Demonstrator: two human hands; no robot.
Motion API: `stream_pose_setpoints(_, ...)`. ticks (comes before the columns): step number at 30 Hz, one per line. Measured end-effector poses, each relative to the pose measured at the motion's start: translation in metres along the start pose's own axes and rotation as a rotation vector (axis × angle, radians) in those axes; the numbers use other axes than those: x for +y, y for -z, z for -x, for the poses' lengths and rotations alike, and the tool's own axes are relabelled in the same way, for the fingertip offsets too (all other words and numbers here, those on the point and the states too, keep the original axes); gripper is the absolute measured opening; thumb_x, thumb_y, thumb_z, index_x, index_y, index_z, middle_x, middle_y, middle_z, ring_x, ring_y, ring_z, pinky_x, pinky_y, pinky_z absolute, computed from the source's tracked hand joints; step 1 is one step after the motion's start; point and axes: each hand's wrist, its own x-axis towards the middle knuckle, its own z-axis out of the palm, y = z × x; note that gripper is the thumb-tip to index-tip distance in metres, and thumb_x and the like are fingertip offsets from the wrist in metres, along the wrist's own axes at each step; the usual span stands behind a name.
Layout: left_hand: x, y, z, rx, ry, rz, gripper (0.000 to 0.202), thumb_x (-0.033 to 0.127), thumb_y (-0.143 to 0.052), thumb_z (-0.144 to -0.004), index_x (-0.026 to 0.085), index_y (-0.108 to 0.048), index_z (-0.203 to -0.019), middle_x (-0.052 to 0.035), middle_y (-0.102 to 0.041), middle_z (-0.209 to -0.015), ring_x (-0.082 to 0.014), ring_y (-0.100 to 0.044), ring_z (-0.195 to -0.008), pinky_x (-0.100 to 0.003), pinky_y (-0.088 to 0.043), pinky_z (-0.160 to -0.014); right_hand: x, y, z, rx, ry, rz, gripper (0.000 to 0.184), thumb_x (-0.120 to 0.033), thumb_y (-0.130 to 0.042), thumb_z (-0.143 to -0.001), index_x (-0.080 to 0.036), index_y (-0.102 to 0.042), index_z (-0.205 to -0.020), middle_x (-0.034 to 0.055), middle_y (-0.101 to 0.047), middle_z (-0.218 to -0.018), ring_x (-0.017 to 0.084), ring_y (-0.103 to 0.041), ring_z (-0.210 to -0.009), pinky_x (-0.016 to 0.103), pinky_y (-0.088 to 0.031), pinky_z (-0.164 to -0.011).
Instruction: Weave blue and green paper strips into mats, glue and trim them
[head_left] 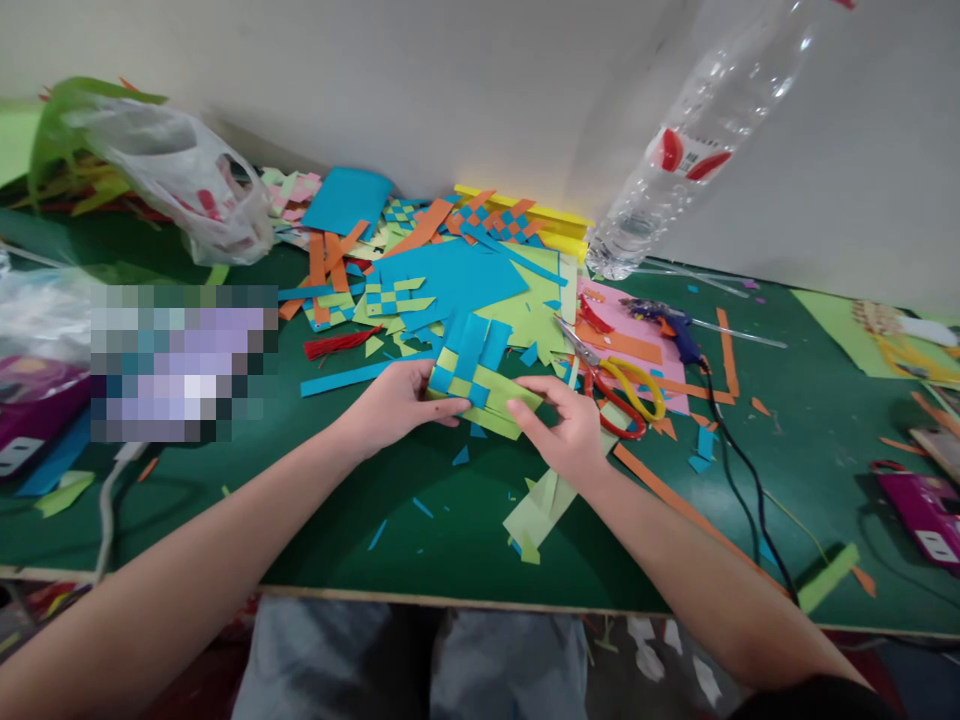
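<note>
My left hand pinches the left edge of a small woven mat of blue and light-green paper strips on the green table. My right hand grips the mat's right end, thumb on top and fingers curled under the green strips. Loose blue strip ends stick up from the mat toward the back. A bundle of light-green strips lies just below my right wrist.
Red-and-yellow scissors lie right of the mat, a blue glue gun with black cord beyond. A clear plastic bottle leans on the wall. Paper scraps, woven pieces and a plastic bag fill the back. A purple box sits far right.
</note>
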Motion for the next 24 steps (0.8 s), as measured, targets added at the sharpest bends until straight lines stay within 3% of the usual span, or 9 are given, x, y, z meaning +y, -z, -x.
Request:
stream_pose_setpoints(4, 0.0009, -0.0002, -0.0003, -0.002, 0.004, -0.035, 0.036, 0.04, -0.08, -0.067, 0.018, -0.068, -0.092, -0.0047, -0.074, -0.092, -0.0205, -0.072, -0.082, -0.031, -0.06, -0.074, 0.0007, 0.0013, -0.0003, -0.057, -0.034, 0.017, 0.022, -0.037, -0.052, -0.093, -0.02, -0.067, -0.093, -0.0008, -0.066, -0.069, 0.01, -0.056, -0.054, 0.022, -0.042, -0.046)
stream_pose_setpoints(16, 0.0019, -0.0009, -0.0001, 0.022, -0.079, -0.207, 0.029, 0.042, -0.077, -0.068, 0.019, -0.07, -0.085, -0.0037, -0.074, -0.086, -0.0203, -0.07, -0.076, -0.032, -0.058, -0.073, 0.0025, -0.0007, -0.0015, -0.086, 0.012, 0.062, 0.026, -0.037, -0.05, -0.094, -0.019, -0.068, -0.087, -0.0008, -0.064, -0.066, 0.009, -0.052, -0.052, 0.023, -0.04, -0.047)
stream_pose_setpoints(24, 0.0026, 0.0019, 0.0021, 0.118, -0.115, -0.251, 0.036, 0.053, -0.068, -0.074, 0.017, -0.067, -0.076, -0.0017, -0.067, -0.066, -0.0183, -0.062, -0.061, -0.026, -0.047, -0.053, 0.0042, -0.0017, -0.002, -0.165, 0.036, 0.08, 0.027, -0.038, -0.048, -0.095, -0.02, -0.068, -0.089, -0.0005, -0.068, -0.068, 0.01, -0.057, -0.053, 0.022, -0.043, -0.049)
